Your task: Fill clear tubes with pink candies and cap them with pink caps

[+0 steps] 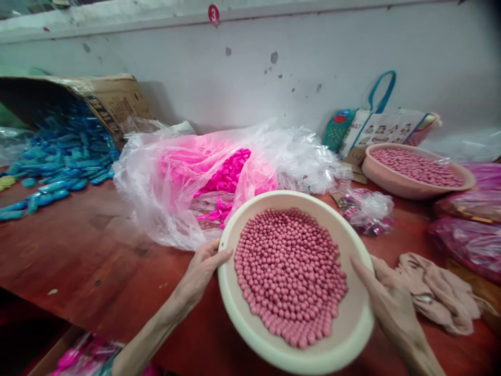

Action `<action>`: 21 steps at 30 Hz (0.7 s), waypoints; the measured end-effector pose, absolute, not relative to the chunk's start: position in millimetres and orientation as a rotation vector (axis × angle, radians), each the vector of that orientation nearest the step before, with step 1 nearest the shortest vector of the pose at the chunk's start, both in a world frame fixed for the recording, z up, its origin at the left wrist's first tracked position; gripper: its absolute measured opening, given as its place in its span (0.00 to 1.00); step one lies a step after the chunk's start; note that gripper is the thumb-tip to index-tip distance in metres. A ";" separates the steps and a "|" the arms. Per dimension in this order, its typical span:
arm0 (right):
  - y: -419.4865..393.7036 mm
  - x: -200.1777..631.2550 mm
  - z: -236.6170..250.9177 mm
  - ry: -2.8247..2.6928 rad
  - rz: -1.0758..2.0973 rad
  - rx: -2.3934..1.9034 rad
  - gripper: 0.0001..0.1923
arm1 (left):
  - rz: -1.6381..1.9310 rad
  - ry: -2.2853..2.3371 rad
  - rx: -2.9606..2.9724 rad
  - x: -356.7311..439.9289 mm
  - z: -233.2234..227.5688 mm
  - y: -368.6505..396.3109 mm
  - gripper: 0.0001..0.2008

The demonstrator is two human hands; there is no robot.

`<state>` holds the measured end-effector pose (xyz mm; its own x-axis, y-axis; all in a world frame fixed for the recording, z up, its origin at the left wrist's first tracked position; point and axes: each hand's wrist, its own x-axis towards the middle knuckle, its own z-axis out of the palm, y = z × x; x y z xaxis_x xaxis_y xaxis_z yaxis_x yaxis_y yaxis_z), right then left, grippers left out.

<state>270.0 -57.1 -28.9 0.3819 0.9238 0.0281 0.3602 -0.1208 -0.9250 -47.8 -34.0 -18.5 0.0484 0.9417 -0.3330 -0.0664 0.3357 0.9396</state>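
Note:
Between both hands is a cream plastic basin [291,360], tilted toward me, with many small round pink beads [287,271] pooled in it. My left hand [205,266] grips the left rim, thumb over the edge and fingers underneath. On the opposite side my right hand [385,292] grips the rim, its thumb inside the wall and its other fingers partly hidden behind the basin. Just beyond the basin lies a clear plastic bag [152,193] with bright pink plastic pieces [227,175] showing at its opening.
Blue plastic pieces [66,156] spill from a cardboard box [117,102] on the left. At the right stand another bead-filled basin [399,183], a printed tote bag [379,128] and pink plastic-wrapped packs [469,240]. A beige cloth [438,295] lies on the red table [97,261].

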 end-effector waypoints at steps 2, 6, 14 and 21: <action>-64.8 267.4 -14.2 -1.195 0.706 -1.736 0.19 | 0.998 1.263 0.877 -52.2 -18.9 -45.4 0.17; -66.2 264.5 3.9 -1.119 0.760 -1.749 0.22 | 1.086 1.231 0.815 -52.0 -19.1 -49.3 0.17; -58.0 271.5 -17.4 -0.932 1.038 -1.716 0.24 | 1.041 1.178 0.801 -45.2 -0.8 -37.9 0.17; -50.9 279.1 9.3 -0.821 1.058 -1.700 0.12 | 0.943 1.241 0.797 -49.2 27.1 1.5 0.12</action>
